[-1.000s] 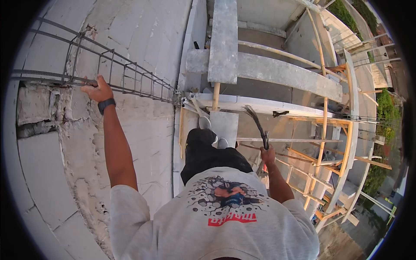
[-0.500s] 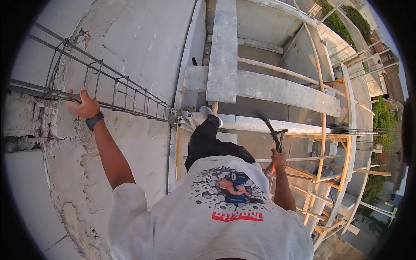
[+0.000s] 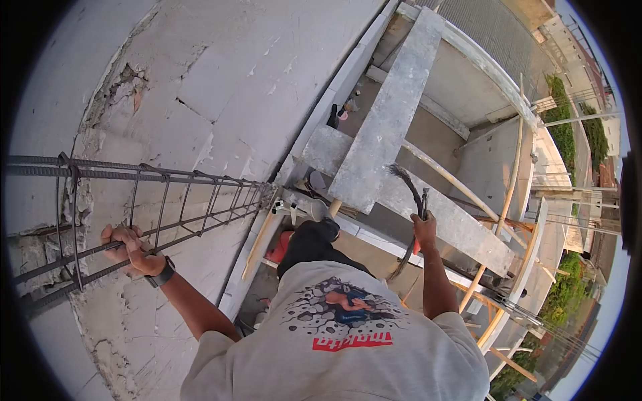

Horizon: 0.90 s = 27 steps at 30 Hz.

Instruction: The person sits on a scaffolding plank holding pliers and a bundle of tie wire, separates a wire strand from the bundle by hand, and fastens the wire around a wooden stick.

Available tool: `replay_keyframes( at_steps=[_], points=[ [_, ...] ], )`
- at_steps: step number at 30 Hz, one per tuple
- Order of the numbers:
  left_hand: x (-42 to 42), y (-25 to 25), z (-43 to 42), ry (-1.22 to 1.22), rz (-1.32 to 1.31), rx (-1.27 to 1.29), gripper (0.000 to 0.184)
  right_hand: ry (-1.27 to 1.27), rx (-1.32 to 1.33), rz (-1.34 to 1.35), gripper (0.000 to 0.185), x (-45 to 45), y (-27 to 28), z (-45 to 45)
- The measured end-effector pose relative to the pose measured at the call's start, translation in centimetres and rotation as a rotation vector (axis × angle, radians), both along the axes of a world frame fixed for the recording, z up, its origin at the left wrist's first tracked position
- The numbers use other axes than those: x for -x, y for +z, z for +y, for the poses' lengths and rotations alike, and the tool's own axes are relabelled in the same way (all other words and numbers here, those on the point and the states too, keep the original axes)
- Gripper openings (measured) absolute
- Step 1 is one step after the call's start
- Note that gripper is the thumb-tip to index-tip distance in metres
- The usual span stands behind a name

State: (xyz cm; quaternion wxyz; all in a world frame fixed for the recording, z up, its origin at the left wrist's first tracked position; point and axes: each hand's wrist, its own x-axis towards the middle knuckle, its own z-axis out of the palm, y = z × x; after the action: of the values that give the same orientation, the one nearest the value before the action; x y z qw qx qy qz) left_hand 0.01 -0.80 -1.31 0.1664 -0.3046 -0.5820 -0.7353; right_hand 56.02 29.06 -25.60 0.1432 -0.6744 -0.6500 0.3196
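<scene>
Long grey plank [image 3: 394, 100] crosses over a second plank [image 3: 468, 234]. Green foliage [image 3: 565, 287] at far right; ribbed grey roof [image 3: 495, 40] beyond.

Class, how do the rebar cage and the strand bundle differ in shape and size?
The rebar cage has straight bars with crosspieces; the strand bundle is curved with frayed ends. The cage is long; the bundle is far shorter. Both are dark and gripped: the cage by the left hand, the bundle by the right hand.

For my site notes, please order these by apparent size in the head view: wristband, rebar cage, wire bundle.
1. Rebar cage, held by the left hand
2. Wire bundle, in the right hand
3. Wristband, smallest
</scene>
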Motion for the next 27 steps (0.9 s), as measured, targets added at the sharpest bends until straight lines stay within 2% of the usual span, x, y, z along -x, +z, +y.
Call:
replay_keyframes(
  at_steps=[3,5,10,15,17,21,23,25,27],
  points=[
    [-1.1,0.5,0.3,0.077,-0.021,0.096,0.05,0.033,0.075,0.096,0.023,2.3,1.2,6.1],
    [-1.8,0.1,0.9,0.084,-0.058,0.107,0.051,0.135,-0.014,0.125,0.024,3.7,4.1,9.0],
    [-2.0,0.9,1.7,0.121,-0.062,0.206,0.058,0.286,-0.033,0.01,0.035,9.5,8.7,13.3],
    [-2.8,1.5,2.3,0.156,-0.152,0.135,0.061,0.499,-0.014,-0.043,0.035,14.7,7.1,17.9],
    [-2.3,0.6,0.6,0.14,-0.132,0.122,0.063,0.633,-0.115,-0.05,0.034,17.6,5.6,19.5],
    [-3.6,1.1,2.1,0.194,-0.137,-0.033,0.065,0.823,0.035,-0.044,0.031,23.4,4.2,25.1],
    [-4.0,0.4,1.5,0.252,-0.179,-0.025,0.086,0.976,0.046,-0.023,0.029,26.6,3.9,26.8],
    [-4.1,0.4,1.3,0.277,-0.196,-0.048,0.089,1.092,0.088,-0.05,0.028,29.4,3.2,28.5],
    [-4.0,-0.2,1.4,0.287,-0.199,-0.162,0.077,1.216,0.124,-0.086,0.027,32.1,3.0,29.8]
  ],
)
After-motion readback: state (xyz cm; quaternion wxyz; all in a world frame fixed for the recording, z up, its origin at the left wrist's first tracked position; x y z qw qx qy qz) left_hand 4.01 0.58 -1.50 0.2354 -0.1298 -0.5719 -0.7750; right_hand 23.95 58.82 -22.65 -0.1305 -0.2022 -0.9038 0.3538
